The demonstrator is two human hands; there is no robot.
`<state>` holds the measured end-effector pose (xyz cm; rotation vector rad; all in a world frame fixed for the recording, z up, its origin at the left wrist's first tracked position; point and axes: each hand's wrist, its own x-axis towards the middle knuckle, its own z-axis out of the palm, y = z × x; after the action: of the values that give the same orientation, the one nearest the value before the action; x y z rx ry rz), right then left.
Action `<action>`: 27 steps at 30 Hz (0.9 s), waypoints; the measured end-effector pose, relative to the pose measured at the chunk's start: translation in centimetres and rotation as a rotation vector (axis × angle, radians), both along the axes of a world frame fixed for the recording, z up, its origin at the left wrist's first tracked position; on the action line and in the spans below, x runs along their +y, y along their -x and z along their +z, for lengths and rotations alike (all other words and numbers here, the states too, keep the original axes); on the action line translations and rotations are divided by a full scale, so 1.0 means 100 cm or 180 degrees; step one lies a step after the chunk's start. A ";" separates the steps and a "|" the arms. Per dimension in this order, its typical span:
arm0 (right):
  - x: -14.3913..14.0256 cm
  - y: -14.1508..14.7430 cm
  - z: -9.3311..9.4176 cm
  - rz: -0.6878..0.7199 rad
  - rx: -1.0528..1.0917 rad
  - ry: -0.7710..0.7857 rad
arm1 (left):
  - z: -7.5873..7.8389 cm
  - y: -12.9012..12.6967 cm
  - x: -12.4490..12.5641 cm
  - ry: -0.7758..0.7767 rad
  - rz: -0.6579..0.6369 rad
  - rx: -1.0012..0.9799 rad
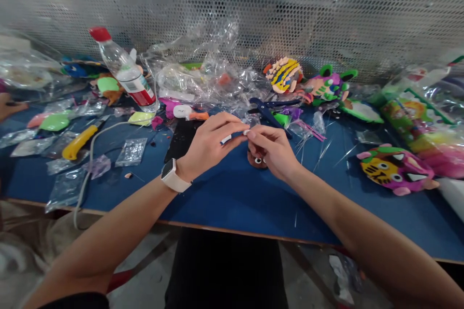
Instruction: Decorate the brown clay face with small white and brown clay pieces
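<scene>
My left hand, a watch with a pale strap on its wrist, is closed in a pinch. My right hand pinches too, and the fingertips of both meet at a small white piece, perhaps modelling clay. Between the thumb and fingers of my left hand shows a small white-and-blue object, too little visible to name. Below my right hand lies a brown shape with googly eyes, partly hidden by the hand. A black flat object lies on the table beside my left hand.
A yellow-handled cutter and a white cable lie left. A red-capped bottle leans at the back, near crumpled clear plastic. Blue-handled pliers lie behind my hands. A colourful animal face sits right. Another person's hand is far left.
</scene>
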<state>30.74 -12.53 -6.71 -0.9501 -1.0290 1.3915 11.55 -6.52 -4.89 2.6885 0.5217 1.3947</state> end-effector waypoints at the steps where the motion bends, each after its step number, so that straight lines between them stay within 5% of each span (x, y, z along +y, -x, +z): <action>1: 0.000 0.000 0.001 -0.0011 0.0007 -0.0032 | -0.001 -0.001 0.000 0.0005 -0.0062 -0.0004; 27: 0.001 0.002 -0.002 0.0053 -0.0043 -0.0058 | -0.003 -0.003 0.003 -0.0015 -0.0306 -0.0342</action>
<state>30.54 -12.44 -6.88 -0.9407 -1.0602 1.3889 11.81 -6.24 -5.20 2.5863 0.3757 1.5051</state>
